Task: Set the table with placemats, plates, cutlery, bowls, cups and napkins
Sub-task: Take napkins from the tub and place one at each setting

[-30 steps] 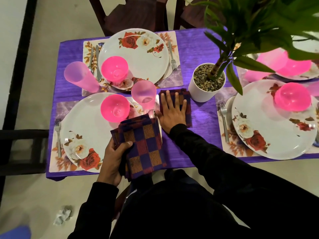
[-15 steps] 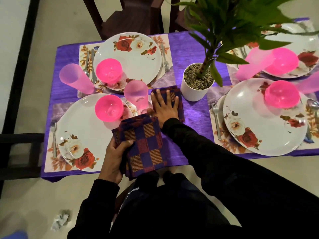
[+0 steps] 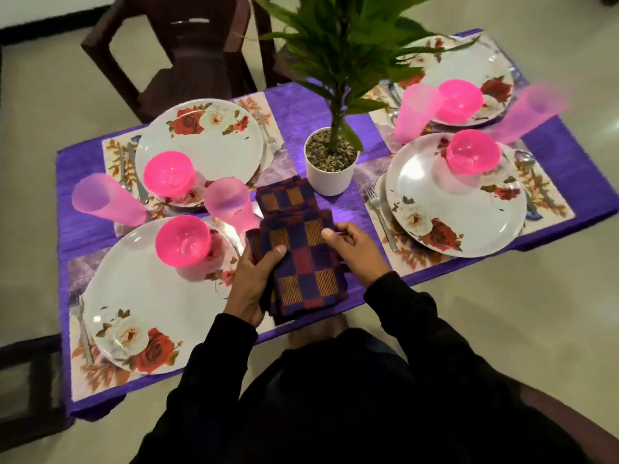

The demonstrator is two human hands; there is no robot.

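While the plates, bowls, cups and cutlery look sorted at all four places, napkins are clearly the step in hand right now. One folded checked napkin already lies flat on the purple table, just beside the white plant pot and next to the pink cup of the near-left setting. The rest of the napkin stack is held over the near edge of the table. The left hand grips it from the left side, thumb on top and the other fingers curled under. The right hand is on the top layer at the right edge, thumb pressed on the cloth and fingers tucked round it, so it looks like it's about to peel off one napkin.

My guess for the next move: separate a single napkin cleanly without dragging the one below, then carry it to a setting that has none yet, probably the near-right plate. I can't see a napkin at any of the other three places. The reach needs care, since the plant leaves hang over the middle and the tall cups would tip easily if a sleeve clips them.
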